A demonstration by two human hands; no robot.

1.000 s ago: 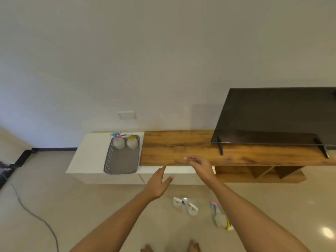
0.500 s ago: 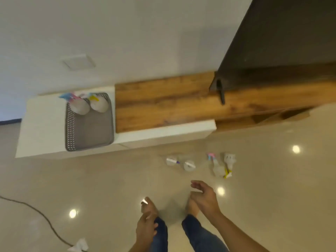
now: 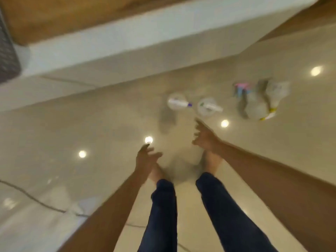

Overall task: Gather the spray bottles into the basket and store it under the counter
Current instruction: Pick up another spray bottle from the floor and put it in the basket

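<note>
The view is blurred by motion. Several clear spray bottles rest on the beige floor: two upright ones seen from above, one with a purple tip [image 3: 177, 103] and one beside it [image 3: 208, 106], and to their right two lying ones, one with a pink and blue head [image 3: 251, 104] and one with a yellow nozzle [image 3: 276, 96]. My right hand [image 3: 204, 137] is open, fingers spread, just below the two upright bottles and apart from them. My left hand [image 3: 147, 158] is open lower left, holding nothing. A corner of the grey basket [image 3: 7, 57] shows at the left edge on the white counter [image 3: 127, 40].
The wooden top [image 3: 54, 13] lies above the white counter along the upper edge. A dark cable [image 3: 32, 199] runs across the floor at the lower left. My legs in dark trousers and bare feet stand below my hands. Ceiling lights reflect in the glossy floor.
The camera has tilted down and closer to the floor. Both hands have extended forward toward the floor bottles; the right hand is now close below the two upright ones.
</note>
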